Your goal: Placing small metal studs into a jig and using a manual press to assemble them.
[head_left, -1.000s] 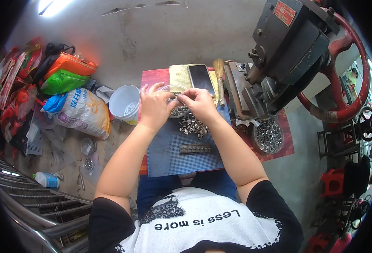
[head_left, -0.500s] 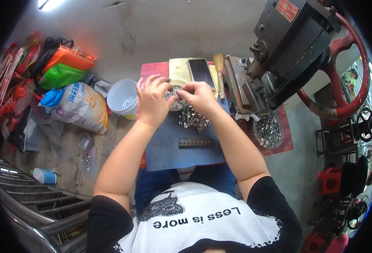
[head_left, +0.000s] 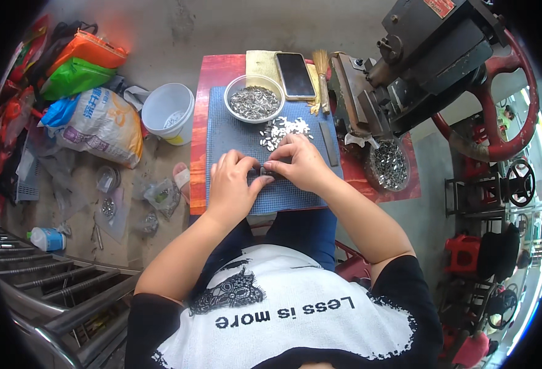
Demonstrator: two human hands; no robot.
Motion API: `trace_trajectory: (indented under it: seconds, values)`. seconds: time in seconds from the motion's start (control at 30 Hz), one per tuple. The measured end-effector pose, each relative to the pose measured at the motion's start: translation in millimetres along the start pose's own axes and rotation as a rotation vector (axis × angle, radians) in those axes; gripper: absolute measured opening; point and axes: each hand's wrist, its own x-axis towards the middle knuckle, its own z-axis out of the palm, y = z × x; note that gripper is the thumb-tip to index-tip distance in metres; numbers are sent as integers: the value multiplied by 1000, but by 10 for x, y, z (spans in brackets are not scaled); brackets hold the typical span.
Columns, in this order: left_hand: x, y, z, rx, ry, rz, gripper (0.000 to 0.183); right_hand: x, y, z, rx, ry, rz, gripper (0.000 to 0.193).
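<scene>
Over the blue ribbed mat [head_left: 237, 132], both hands meet at a small dark metal block [head_left: 270, 173], mostly covered by fingers. My left hand [head_left: 231, 183] is closed, its thumb and fingertips pinching at the block's left side. From the right, my right hand [head_left: 302, 163] has thumb and forefinger pressed together above the block; any small part between them is hidden. Just beyond the right hand lies a loose pile of small shiny metal pieces [head_left: 277, 131], bright with glare. A round pale bowl [head_left: 227, 98] holding many similar metal pieces stands behind the pile.
A phone [head_left: 296, 75] on a yellow cloth and a brush [head_left: 322, 83] lie at the back. A flat metal bar [head_left: 328, 143] is at the mat's right. A hand press [head_left: 431, 67] and a tub of metal pieces [head_left: 389, 166] stand right; a bucket [head_left: 168, 114] stands left.
Both hands have come away from the bowl, moving nearer to me onto the metal block. The bowl and pile are now uncovered. The whole view has shifted slightly.
</scene>
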Motion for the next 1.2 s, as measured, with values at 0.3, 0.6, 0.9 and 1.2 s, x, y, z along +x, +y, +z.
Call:
trace_trajectory:
  seconds: [0.3, 0.6, 0.9, 1.2]
  values:
    - [-34, 22, 113, -18, 139, -89, 31, 63, -101, 83, -110, -24, 37, 22]
    - [-48, 27, 119, -9, 120, -67, 27, 21, 40, -96, -93, -127, -1, 20]
    - [-46, 18, 129, 17, 131, -62, 28, 26, 27, -110, -87, -126, -1, 18]
    - [-40, 17, 135, 8, 130, -50, 29, -18, 67, -195, -96, -136, -15, 17]
